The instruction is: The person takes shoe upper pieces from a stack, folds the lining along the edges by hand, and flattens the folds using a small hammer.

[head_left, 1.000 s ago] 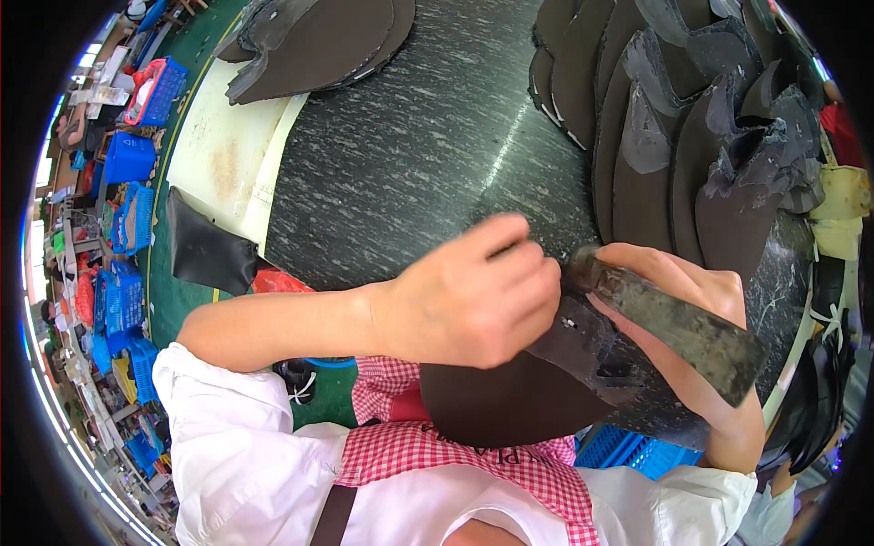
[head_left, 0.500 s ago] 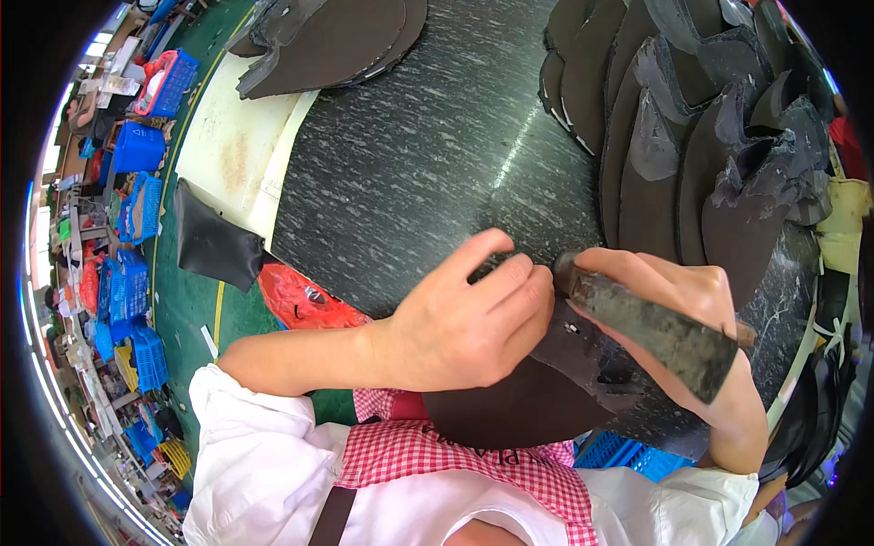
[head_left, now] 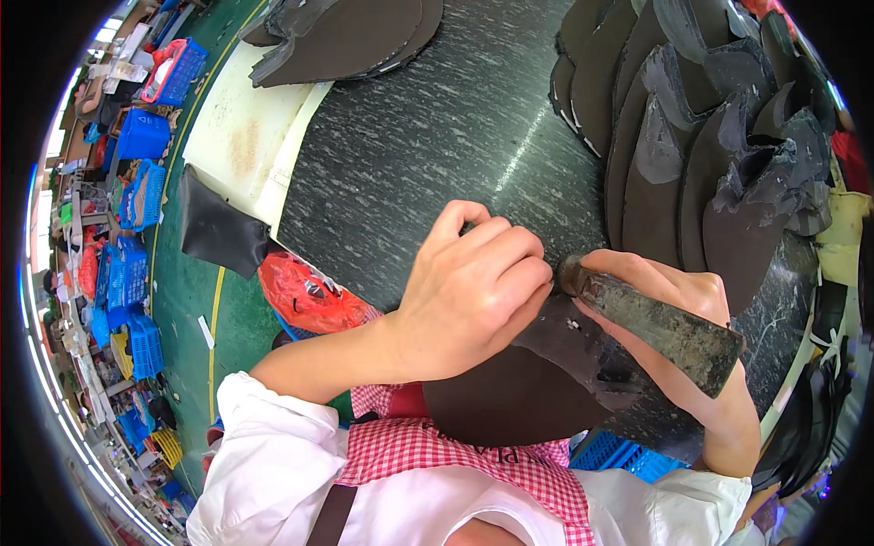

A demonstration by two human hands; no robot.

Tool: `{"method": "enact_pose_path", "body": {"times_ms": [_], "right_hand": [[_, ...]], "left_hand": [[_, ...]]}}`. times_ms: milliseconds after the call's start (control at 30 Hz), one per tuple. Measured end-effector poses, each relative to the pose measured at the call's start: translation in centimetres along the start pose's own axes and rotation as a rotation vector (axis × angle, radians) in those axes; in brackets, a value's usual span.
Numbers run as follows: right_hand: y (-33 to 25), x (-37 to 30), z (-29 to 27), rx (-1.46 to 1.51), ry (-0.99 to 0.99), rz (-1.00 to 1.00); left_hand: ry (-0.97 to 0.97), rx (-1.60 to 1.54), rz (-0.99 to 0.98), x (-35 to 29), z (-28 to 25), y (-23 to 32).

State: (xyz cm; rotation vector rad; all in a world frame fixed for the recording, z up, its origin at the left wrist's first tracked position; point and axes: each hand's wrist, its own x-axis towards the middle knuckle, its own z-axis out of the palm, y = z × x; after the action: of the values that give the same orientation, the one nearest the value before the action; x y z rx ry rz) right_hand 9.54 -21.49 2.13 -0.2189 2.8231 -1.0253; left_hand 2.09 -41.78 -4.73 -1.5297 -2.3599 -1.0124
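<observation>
One brown piece (head_left: 510,396) lies at the near edge of the black desk (head_left: 428,155), apparently mid-work. The right hand (head_left: 689,293) is closed around a hammer (head_left: 660,323); the left hand (head_left: 478,291) has curled fingers beside its face, tips hidden, so I cannot tell what they pinch. Similar pieces lie in a large right-hand pile (head_left: 651,173) and a smaller far-left pile (head_left: 360,41); which are finished is unclear.
</observation>
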Motion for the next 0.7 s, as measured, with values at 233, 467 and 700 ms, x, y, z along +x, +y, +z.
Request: {"method": "enact_pose_path", "body": {"times_ms": [233, 467, 700], "right_hand": [[0.3, -0.3, 0.5, -0.015, 0.032, 0.0], [1.0, -0.3, 1.0, -0.05, 0.076, -0.116], [0.8, -0.6, 2.3, -0.198, 0.076, -0.2]], "left_hand": [[0.037, 0.084, 0.014, -1.4, 0.3, 0.7], [0.027, 0.146, 0.093, -2.1, 0.4, 1.6], [-0.041, -0.057, 0.23, -2.4, -0.7, -1.3]]}}
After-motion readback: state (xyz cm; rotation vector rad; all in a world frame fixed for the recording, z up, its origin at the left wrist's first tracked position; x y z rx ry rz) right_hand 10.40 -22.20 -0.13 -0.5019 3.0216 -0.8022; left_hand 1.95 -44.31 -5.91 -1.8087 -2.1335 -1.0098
